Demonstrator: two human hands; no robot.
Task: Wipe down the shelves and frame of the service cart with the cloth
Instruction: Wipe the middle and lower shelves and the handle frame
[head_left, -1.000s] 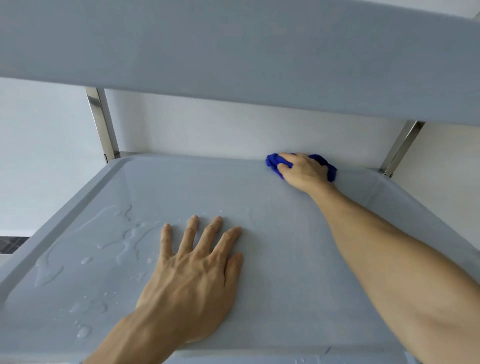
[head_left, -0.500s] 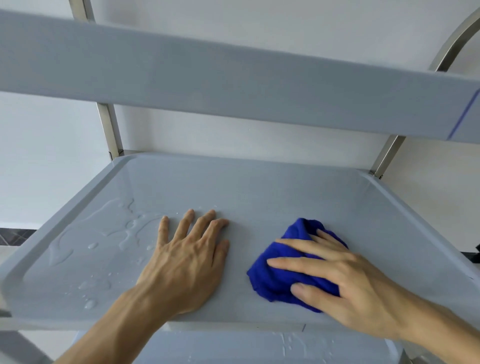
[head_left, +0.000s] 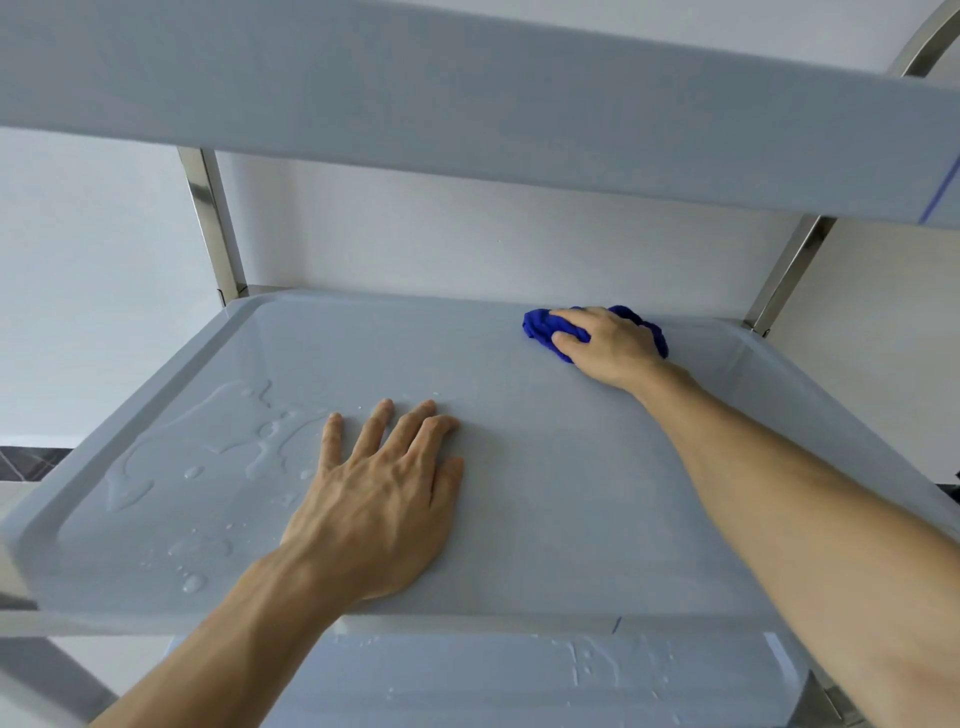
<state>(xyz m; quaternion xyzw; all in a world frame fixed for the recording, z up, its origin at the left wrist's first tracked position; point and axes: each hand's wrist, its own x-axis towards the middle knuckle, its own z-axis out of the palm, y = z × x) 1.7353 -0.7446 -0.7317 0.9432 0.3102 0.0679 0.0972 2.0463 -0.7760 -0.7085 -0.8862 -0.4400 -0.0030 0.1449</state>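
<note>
There, the right hand (head_left: 610, 345) grasped the blue cloth (head_left: 540, 327) at the middle shelf's (head_left: 545, 493) far edge; the left hand (head_left: 384, 499) lay flat and released beside water droplets (head_left: 208, 462).

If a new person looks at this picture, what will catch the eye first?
The blue cloth stands out, gripped by the right hand at the far edge of the grey middle shelf. The left hand lies flat near the front, and water pools to its left.
</note>
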